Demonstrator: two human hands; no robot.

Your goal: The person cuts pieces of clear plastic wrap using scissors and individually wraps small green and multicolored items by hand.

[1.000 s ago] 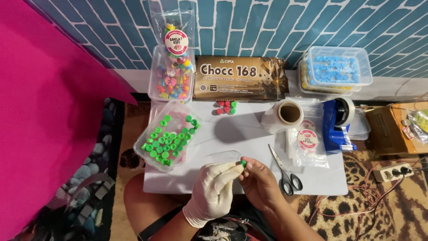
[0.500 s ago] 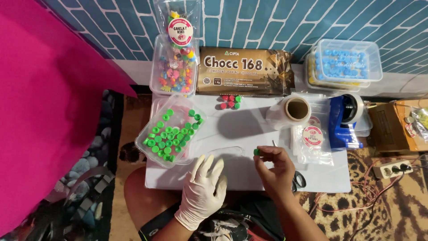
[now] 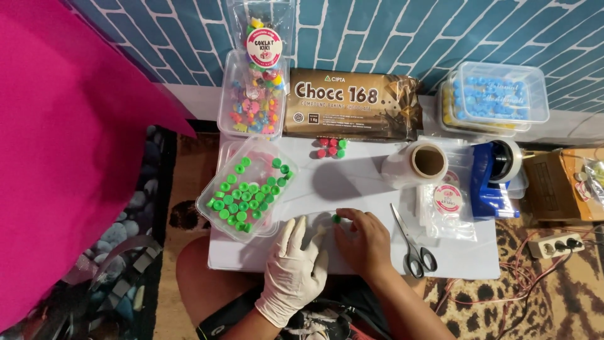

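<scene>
White table [image 3: 377,189]: right hand [image 3: 368,242] seemingly pinches green cap [image 3: 336,218].

So there's one small round green candy piece [image 3: 336,218] sitting on the white tabletop [image 3: 365,189], right at the fingertips of the bare right hand [image 3: 365,242], which rests palm-down on it. It's touching the fingers, and I can't tell if it's pinched or just lying there. The white-gloved left hand [image 3: 297,271] lies flat with fingers spread just beside it, on the near edge of the tabletop.
</scene>
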